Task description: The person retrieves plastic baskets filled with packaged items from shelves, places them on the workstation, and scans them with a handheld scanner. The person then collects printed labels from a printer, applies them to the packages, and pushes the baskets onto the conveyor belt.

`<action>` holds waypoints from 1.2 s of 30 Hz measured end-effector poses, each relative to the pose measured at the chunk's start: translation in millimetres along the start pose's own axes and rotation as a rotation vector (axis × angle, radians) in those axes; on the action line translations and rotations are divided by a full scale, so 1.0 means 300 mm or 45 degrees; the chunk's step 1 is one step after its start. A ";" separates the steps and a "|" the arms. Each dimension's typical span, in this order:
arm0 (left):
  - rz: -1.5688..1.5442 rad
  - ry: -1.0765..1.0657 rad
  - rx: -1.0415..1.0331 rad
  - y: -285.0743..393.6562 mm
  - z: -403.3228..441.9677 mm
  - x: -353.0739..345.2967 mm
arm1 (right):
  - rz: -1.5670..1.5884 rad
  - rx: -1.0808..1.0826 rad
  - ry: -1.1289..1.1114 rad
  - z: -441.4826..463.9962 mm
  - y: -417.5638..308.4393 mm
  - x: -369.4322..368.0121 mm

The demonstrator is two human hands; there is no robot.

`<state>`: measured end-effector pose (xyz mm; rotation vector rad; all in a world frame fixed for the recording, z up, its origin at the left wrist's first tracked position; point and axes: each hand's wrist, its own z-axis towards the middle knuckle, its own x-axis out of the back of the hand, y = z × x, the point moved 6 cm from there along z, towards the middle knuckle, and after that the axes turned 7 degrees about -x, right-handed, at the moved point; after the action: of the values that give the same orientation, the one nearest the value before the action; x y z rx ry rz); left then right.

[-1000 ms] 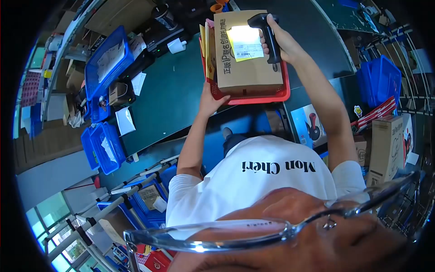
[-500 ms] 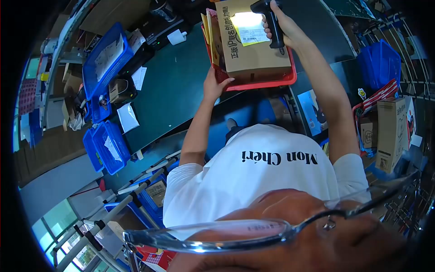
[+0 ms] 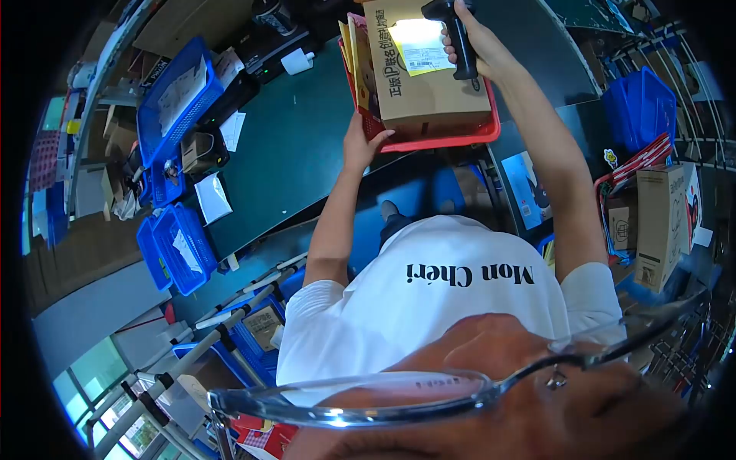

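Note:
My right hand is closed around the grip of a black handheld barcode scanner, held above a cardboard box. Bright light from it falls on a yellow-edged paper with a printed label on top of the box. The box, with Chinese print, sits in a red plastic basket. At the near left corner of that basket, my left hand grips the rim with the thumb over it; its other fingers are mostly hidden. Yellow and red flat items stand in the basket, left of the box.
The basket rests on a dark green table. Blue baskets and a white packet line its left side. A white roll lies farther back. At right are a blue bin and a standing carton.
The view has shifted slightly. Both hands keep their places on the scanner and the basket, and the light stays on the label.

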<state>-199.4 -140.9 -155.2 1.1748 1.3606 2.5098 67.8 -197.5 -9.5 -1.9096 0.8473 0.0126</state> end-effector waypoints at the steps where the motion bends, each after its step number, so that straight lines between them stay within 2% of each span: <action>1: 0.008 -0.020 0.010 -0.020 0.002 -0.011 | -0.003 0.009 -0.011 -0.001 -0.001 -0.001; 19: 0.071 0.025 -0.010 -0.056 -0.002 -0.030 | -0.077 0.087 0.009 -0.032 0.005 0.028; 21: 0.132 -0.021 0.066 -0.071 -0.005 -0.034 | -0.364 0.144 -0.122 -0.104 0.064 0.059; 22: 0.182 -0.021 0.065 -0.072 -0.006 -0.034 | -0.786 0.143 -0.168 -0.164 0.105 0.084; 23: 0.212 -0.013 0.049 -0.080 -0.007 -0.039 | -1.249 0.153 -0.035 -0.274 0.146 0.094; 24: 0.243 0.001 0.033 -0.090 -0.005 -0.045 | -1.606 0.782 0.108 -0.398 0.183 0.073; 26: 0.333 0.034 0.046 -0.134 -0.003 -0.062 | -1.940 0.212 0.095 -0.523 0.341 0.105; 27: 0.344 0.023 0.128 -0.132 0.001 -0.060 | -2.024 0.249 0.086 -0.523 0.451 0.161; 28: 0.357 0.007 0.208 -0.122 0.011 -0.052 | -2.138 0.138 0.086 -0.564 0.473 0.157; 31: 0.298 0.105 0.226 -0.075 0.030 -0.023 | -2.117 0.220 0.141 -0.597 0.529 0.182; 36: 0.301 0.100 0.179 -0.107 0.028 -0.033 | -2.134 0.318 0.168 -0.621 0.514 0.158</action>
<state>-196.3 -119.3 -181.9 1.3511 1.5219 2.6828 -46.8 -410.5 -56.1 -1.8361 -0.8189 -1.1460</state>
